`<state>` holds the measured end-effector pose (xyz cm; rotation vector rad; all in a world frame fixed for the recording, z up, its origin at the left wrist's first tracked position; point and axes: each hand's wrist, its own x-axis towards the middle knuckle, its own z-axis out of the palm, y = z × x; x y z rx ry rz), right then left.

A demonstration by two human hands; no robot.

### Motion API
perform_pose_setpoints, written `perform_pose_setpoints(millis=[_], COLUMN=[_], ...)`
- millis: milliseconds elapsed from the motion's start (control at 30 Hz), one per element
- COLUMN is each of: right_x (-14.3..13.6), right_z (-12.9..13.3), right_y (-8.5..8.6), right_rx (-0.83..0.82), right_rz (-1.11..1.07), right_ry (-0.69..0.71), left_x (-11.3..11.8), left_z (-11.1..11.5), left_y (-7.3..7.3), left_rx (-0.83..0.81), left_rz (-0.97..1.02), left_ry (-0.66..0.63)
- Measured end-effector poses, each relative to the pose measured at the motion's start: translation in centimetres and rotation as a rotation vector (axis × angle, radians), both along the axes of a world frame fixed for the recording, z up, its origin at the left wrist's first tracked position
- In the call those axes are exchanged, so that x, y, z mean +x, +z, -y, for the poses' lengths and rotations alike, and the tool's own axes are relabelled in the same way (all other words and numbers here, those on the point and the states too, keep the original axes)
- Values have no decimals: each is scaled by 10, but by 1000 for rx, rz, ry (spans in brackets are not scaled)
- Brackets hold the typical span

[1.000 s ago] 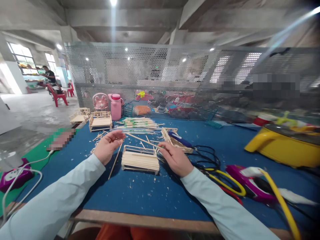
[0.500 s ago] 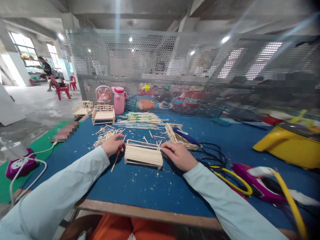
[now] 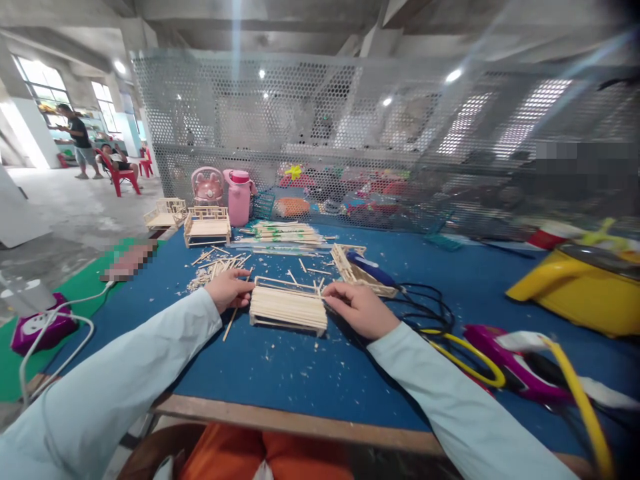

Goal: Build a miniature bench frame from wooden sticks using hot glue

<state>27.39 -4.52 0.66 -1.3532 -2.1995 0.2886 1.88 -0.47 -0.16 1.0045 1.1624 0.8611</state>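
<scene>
A small wooden stick frame (image 3: 289, 308) with a slatted top stands on the blue table in front of me. My left hand (image 3: 231, 290) is at its left back corner, thumb and fingers closed against the frame's end. At the right back corner is my right hand (image 3: 359, 308), its thumb and fingertips pinched on the frame's edge. A loose stick (image 3: 231, 324) lies below my left hand. Behind that hand is a heap of short sticks (image 3: 216, 268). A blue-handled tool (image 3: 369, 268) rests on another stick piece (image 3: 345, 265) at the back right.
Two finished-looking stick models (image 3: 207, 228) and a pink bottle (image 3: 239, 199) stand at the back left. Bundled sticks (image 3: 287, 233) lie near the perforated screen. Black cables, a purple power strip (image 3: 520, 367) and a yellow container (image 3: 580, 290) occupy the right. Two people are far left.
My left hand has shifted slightly right, closer against the frame. My right hand has barely moved. In the background, a person has moved left.
</scene>
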Motion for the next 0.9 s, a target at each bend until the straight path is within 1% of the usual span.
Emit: perform_pose_setpoints(millis=[67, 200, 433, 667, 833, 900], right_x=[1, 2, 1, -1, -2, -3], right_z=[1, 2, 0, 1, 0, 0], right_y=[0, 1, 0, 1, -2, -2], right_rx=[-6, -34, -53, -2, 30, 43], right_rz=[-6, -22, -43, -1, 30, 49], right_ry=[-19, 7, -45, -35, -36, -35], left_x=[0, 0, 0, 0, 0, 1], left_z=[0, 0, -1, -1, -1, 0], left_y=[0, 0, -2, -1, -3, -6], left_rx=[-11, -17, -7, 4, 75, 181], left_rz=[0, -16, -43, -81, -148, -203], left_ry=[11, 29, 37, 51, 48, 68])
